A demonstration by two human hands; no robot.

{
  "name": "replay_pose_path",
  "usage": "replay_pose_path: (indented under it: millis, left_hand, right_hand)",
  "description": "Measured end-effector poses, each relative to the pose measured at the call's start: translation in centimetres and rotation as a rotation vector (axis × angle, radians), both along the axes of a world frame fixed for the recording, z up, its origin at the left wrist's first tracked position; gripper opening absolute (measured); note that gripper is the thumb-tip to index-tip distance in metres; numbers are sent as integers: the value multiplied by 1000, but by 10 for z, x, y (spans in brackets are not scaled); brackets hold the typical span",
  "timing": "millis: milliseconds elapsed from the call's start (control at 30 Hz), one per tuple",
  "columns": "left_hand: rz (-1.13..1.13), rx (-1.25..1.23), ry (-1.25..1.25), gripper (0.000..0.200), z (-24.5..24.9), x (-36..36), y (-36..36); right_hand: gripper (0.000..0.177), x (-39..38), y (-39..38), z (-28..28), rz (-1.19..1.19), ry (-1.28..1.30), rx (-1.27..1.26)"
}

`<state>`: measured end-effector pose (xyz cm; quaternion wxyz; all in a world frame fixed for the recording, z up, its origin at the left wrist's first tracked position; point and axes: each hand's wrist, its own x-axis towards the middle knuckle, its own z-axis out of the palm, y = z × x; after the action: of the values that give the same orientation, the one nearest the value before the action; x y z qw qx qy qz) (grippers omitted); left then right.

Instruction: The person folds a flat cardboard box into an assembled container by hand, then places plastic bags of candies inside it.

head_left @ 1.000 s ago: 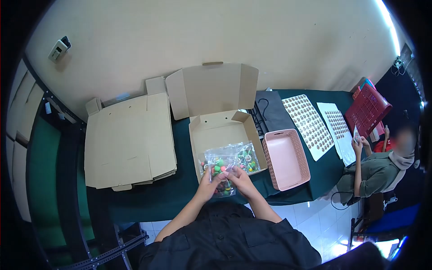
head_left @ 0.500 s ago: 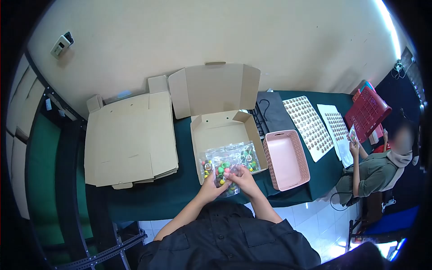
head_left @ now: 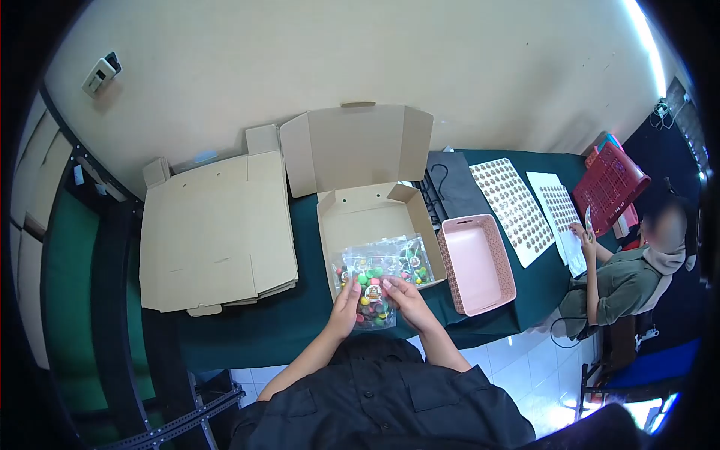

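Both my hands grip a clear plastic pouch of colourful round candies (head_left: 373, 304), with a round sticker on its front. My left hand (head_left: 344, 309) pinches its left edge. On the other side, my right hand (head_left: 407, 301) has its thumb on the pouch near the sticker. The pouch is held over the front edge of an open cardboard box (head_left: 365, 218). More candy pouches (head_left: 415, 259) lie inside at the box's front, partly hidden behind the held one.
A stack of flat cardboard boxes (head_left: 215, 232) lies at left. To the right stand a pink basket (head_left: 480, 266), black bags (head_left: 459, 184) and sticker sheets (head_left: 515, 210). A person (head_left: 626, 285) at far right works beside a red basket (head_left: 611, 187).
My fingers have shifted toward the sides of the pouch, and its sticker now faces up in plain view. The person at right has moved a hand to the sticker sheet.
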<state>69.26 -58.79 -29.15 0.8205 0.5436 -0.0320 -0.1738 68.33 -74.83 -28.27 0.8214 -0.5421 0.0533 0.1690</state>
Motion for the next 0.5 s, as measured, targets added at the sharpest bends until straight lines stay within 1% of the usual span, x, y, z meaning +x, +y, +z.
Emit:
replay_pose_path:
  millis: [67, 100, 167, 200, 267, 300, 367, 400, 467, 500]
  left_hand:
    - [-77, 68, 106, 45, 6, 0, 4]
    - [-77, 65, 107, 45, 3, -1, 1]
    - [-108, 63, -232, 51, -7, -2, -7]
    - [-109, 63, -231, 51, -12, -2, -6]
    - [-176, 199, -238, 58, -19, -1, -4]
    - [-178, 199, -239, 58, -16, -1, -3]
    - [-232, 179, -231, 59, -5, -2, -3]
    - [-231, 180, -232, 59, -4, -2, -2]
    - [-316, 247, -312, 60, -3, -3, 0]
    - [-325, 235, -324, 61, -3, -2, 0]
  right_hand:
    - [39, -4, 6, 4, -28, -44, -193]
    - [39, -5, 8, 0, -28, -43, -197]
    - [38, -5, 10, -16, -184, -50, -132]
    - [38, -5, 6, -21, -184, -49, -132]
    - [38, -6, -5, -27, -153, 101, 31]
    - [38, -6, -2, -22, -155, 100, 31]
    - [35, -4, 4, -9, -265, 109, -166]
    - [35, -2, 5, -6, -265, 108, -166]
    - [32, 2, 7, -3, -486, -487, -737]
    - [29, 5, 7, 4, -481, -381, -408]
